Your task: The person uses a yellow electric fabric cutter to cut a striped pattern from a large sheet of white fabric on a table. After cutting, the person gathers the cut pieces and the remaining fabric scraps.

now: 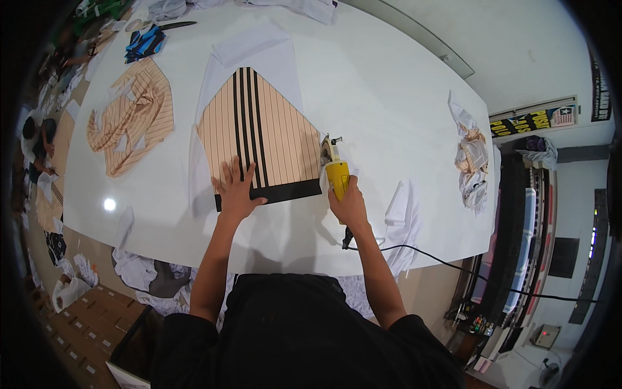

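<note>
My left hand (pixel 236 188) lies flat with spread fingers on the near edge of a peach striped fabric panel (pixel 272 129), which has three black stripes and a black bottom band and rests on white cloth. My right hand (pixel 350 202) grips a yellow electric rotary fabric cutter (pixel 335 170). Its blade end sits at the panel's right edge. A black power cord (pixel 414 249) trails from the cutter off the table to the right.
The white cutting table (pixel 389 84) carries a pile of cut striped pieces (pixel 133 117) at the left, blue-black fabric and scissors (pixel 146 42) at the far left corner, crumpled scraps (pixel 472 155) at the right edge. White offcuts (pixel 402 211) lie beside my right hand. Scraps and cardboard boxes (pixel 84 311) are on the floor.
</note>
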{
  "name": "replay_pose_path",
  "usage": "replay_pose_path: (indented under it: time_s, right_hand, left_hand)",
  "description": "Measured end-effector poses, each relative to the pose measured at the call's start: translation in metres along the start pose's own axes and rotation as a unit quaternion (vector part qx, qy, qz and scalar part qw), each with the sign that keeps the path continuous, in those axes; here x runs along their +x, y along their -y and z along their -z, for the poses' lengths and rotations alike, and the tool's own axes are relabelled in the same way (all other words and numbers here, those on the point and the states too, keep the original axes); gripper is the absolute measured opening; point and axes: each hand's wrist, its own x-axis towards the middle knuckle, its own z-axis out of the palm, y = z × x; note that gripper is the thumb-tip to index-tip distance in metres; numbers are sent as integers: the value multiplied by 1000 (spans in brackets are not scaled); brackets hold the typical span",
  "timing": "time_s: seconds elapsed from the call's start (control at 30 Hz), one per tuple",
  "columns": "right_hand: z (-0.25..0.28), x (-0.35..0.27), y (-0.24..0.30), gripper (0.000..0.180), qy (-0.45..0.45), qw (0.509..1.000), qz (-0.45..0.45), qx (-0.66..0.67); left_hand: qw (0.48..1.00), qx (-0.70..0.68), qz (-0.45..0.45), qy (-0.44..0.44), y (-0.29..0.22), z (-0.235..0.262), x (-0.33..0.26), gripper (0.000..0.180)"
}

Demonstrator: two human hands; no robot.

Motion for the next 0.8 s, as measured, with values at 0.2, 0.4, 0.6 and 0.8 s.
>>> replay_pose_path:
  time_s: [0.2,0.4,0.6,0.8]
  right_hand:
    - [-1,27,4,50,-15,1000,1,-2]
    - [2,64,13,49,-23,1000,11,-7]
    - [-13,112,6,56,-109,992,24,60]
    - [-11,96,-46,58,-157,973,-40,162]
  left_hand:
    - [1000,-2,1,3,-1,2,-1,115]
    - [1000,-4,-4,-9,1,-2,-1,116]
    - [1000,12,-6,-4,4,-1,-4,126]
    - [997,54,23,46,20,6,-59,142]
